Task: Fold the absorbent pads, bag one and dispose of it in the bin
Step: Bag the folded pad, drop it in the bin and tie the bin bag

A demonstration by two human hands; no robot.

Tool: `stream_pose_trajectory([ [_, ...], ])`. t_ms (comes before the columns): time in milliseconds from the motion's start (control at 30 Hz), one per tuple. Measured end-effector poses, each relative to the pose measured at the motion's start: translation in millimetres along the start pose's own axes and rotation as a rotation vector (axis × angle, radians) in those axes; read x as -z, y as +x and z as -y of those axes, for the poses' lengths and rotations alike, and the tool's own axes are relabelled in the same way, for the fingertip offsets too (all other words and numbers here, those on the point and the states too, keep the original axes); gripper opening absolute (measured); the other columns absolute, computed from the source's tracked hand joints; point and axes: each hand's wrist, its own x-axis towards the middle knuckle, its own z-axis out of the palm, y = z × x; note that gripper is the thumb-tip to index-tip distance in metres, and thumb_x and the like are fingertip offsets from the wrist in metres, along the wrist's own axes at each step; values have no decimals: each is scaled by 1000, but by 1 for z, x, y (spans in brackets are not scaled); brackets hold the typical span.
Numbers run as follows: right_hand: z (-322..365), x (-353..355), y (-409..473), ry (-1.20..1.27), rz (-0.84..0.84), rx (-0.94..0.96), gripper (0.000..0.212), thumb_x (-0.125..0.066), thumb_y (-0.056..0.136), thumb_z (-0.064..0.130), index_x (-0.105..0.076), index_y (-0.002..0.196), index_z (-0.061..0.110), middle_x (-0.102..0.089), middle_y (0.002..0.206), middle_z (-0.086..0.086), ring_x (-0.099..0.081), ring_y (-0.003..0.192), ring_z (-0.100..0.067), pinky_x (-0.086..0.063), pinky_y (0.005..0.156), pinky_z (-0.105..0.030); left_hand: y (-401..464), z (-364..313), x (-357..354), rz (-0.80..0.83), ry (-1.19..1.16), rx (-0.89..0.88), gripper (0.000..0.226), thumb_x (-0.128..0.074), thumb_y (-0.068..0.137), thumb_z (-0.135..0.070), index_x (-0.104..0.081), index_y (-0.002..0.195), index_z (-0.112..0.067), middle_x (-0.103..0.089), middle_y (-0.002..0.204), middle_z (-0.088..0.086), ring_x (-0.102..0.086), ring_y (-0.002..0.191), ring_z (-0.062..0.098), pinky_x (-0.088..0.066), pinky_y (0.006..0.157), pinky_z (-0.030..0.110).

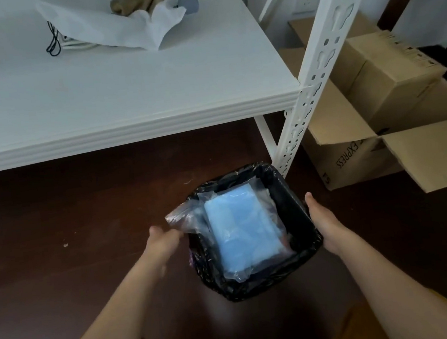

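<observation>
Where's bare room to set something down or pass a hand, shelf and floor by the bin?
Free: front of the white shelf, between the white bag and its near edge; dark floor left of the bin. Crowded: the bin, filled by the bagged blue pad, left hand and right hand flanking it; cardboard boxes right of the post.

The bin (pixel 300 216) stands on bare dark floor (pixel 68 214), open to the left and front. The white shelf (pixel 125 97) overhangs just behind it, its slotted post (pixel 306 98) beside the far right corner, and cardboard boxes (pixel 378 123) crowd the right.
</observation>
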Motion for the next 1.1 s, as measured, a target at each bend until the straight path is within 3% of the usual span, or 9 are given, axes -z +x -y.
stream_pose_trajectory([
  [67, 1, 0, 2, 193, 159, -116, 53, -49, 91, 55, -56, 129, 18, -63, 121, -17, -62, 106, -35, -50, 94, -46, -1, -1, -5, 160, -23, 69, 65, -66, 85, -21, -33, 138, -7, -52, 130, 17, -54, 110, 32, -49, 89, 39],
  [200, 3, 5, -3, 208, 295, -246, 33, -58, 86, 35, -65, 82, 3, -67, 84, -19, -64, 71, -33, -56, 71, -41, -7, 1, -14, 333, -155, 107, 18, -52, 92, -5, -58, 109, -1, -66, 86, 15, -61, 71, 26, -52, 75, 40],
  [367, -12, 18, 28, 69, 192, -230, 55, -77, 61, 31, -70, 108, 5, -69, 110, -19, -67, 100, -36, -52, 90, -54, -8, -3, -7, 399, -120, 102, 20, -46, 92, 6, -60, 95, -8, -58, 67, 9, -53, 50, 15, -53, 66, 36],
  [533, -5, 19, 15, 26, 89, -134, 29, -63, 83, 12, -66, 108, -3, -65, 112, -27, -63, 102, -42, -51, 87, -59, -8, -9, -7, 313, -122, 60, 19, -47, 89, 2, -60, 101, -5, -59, 87, 14, -51, 72, 21, -51, 59, 31],
  [700, 11, 15, -11, -306, -162, 111, 35, -52, 97, 24, -57, 123, 1, -60, 119, -17, -57, 107, -33, -50, 92, -39, -21, -13, -8, 372, -66, 45, 24, -47, 88, 2, -61, 107, -3, -66, 96, 15, -59, 84, 23, -54, 59, 29],
  [767, 12, 17, -16, -316, -110, 107, 38, -47, 99, 30, -55, 125, 4, -58, 114, -14, -56, 101, -30, -54, 81, -42, -25, -11, -5, 457, 3, 50, 27, -50, 87, 1, -61, 110, -7, -70, 104, 12, -66, 90, 22, -56, 71, 32],
  [900, 12, 23, -26, -207, 4, 22, 39, -46, 99, 34, -53, 126, 7, -58, 113, -12, -57, 87, -21, -51, 58, -30, -33, -5, 0, 601, 66, 36, 30, -51, 90, 4, -56, 113, -13, -71, 108, 11, -69, 98, 25, -55, 86, 35],
  [1000, 12, 26, -31, -183, 68, -10, 29, -51, 98, 23, -55, 123, 8, -60, 113, -10, -59, 86, -21, -51, 57, -30, -35, -5, 4, 628, 38, 41, 31, -45, 91, 11, -54, 111, -12, -71, 106, 17, -70, 93, 29, -59, 79, 38],
  [1100, 11, 29, -34, -193, 199, -53, 25, -52, 97, 8, -52, 121, 0, -63, 106, -9, -63, 87, -25, -57, 56, -35, -27, -7, 15, 521, -17, 25, 34, -41, 91, 13, -53, 113, -10, -70, 101, 13, -69, 82, 25, -60, 66, 36],
])
